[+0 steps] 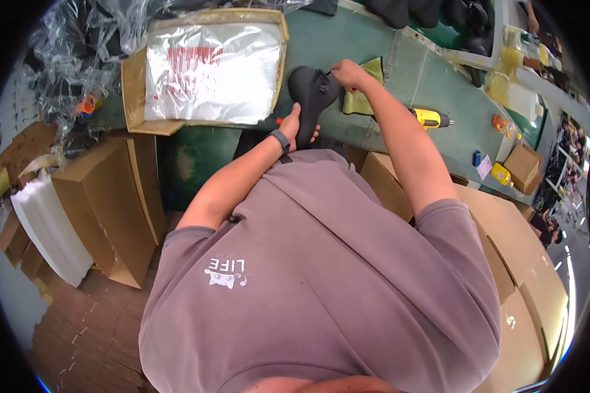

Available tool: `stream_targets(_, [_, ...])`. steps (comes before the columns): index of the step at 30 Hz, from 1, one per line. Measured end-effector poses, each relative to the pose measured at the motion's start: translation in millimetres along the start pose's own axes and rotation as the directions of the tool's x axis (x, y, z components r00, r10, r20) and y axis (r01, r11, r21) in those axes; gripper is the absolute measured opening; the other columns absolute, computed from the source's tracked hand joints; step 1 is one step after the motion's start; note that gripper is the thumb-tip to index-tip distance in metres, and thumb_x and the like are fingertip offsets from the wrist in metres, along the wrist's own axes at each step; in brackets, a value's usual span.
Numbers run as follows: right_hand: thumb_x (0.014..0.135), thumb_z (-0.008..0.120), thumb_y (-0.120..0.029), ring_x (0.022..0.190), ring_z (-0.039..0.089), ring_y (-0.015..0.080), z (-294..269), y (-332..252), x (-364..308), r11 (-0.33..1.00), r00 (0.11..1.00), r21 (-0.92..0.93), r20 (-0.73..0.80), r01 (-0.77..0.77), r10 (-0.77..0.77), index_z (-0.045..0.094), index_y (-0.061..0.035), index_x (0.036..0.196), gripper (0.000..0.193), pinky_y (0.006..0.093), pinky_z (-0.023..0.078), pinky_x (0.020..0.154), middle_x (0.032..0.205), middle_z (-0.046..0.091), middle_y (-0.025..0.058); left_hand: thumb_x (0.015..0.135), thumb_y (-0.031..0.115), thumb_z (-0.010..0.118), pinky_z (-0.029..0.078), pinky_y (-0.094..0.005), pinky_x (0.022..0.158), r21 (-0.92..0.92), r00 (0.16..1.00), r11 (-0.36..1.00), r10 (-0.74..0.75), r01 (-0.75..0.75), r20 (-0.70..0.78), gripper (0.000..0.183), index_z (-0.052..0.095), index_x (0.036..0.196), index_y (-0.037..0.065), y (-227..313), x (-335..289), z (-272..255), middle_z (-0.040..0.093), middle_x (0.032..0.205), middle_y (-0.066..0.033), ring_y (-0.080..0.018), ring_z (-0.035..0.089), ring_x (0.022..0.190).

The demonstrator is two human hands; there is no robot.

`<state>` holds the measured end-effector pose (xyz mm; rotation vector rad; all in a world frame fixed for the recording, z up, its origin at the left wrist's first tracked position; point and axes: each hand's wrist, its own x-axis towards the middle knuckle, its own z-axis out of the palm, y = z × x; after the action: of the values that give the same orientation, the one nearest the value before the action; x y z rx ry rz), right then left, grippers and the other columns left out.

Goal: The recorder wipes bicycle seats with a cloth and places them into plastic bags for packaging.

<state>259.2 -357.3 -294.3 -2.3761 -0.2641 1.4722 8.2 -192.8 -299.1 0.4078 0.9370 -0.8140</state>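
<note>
A black bicycle saddle is held at the near edge of the green workbench, its wide end away from me and its narrow nose toward my body. My left hand wraps around the narrow part, thumb on the near side and fingertips showing on the other. At the right rim of the wide end, my right hand is closed in a pinch; whatever sits between those fingers is too small to make out. Small dark parts show on the saddle's upward face. Just right of the saddle, partly under my right forearm, lies a yellow-green cloth.
An open cardboard box of clear plastic bags stands left of the saddle. Crumpled plastic film is piled farther left. A yellow power tool lies right of my forearm. Cardboard boxes flank me; more black saddles sit at the back.
</note>
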Motion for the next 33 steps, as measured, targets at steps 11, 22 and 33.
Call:
stream_targets(11, [0.098,0.082,-0.050,0.128,0.068,0.0432,106,33,-118,0.800,0.821,0.558,-0.548,0.220,0.157,0.035,-0.0008,0.171,0.100,0.0524,0.059,0.099,0.152,0.060,0.0318,0.123,0.038,0.046,0.059,-0.0432,0.110,0.257,0.964,0.930,0.247,-0.264,0.097,0.046,0.060,0.149,0.003,25,-67,28,0.070,0.134,-0.0123,-0.0251,0.069,0.121])
stream_targets(22, [0.081,0.089,-0.026,0.120,0.071,0.0514,145,0,-152,0.985,0.836,0.123,-0.521,-0.124,0.171,0.017,-0.0105,0.179,0.123,0.0589,0.058,0.103,0.131,0.070,0.0337,0.092,0.038,0.088,0.059,-0.0502,0.089,0.983,0.426,-0.148,0.901,0.110,0.088,0.034,0.078,0.105,0.008,119,-70,-68,0.077,0.113,-0.0162,-0.0379,0.075,0.103])
stream_targets(33, [0.097,0.083,-0.017,0.077,0.071,0.0181,130,-18,-259,-0.147,0.992,0.985,0.076,-0.091,-0.103,0.047,-0.0060,0.163,0.076,0.0333,0.059,0.062,0.103,0.072,0.0104,0.110,0.022,0.061,0.059,-0.0499,0.087,0.972,0.240,0.008,0.969,-0.236,0.050,0.022,0.074,0.115,0.005,131,-57,-119,0.079,0.100,-0.0172,-0.0398,0.076,0.097])
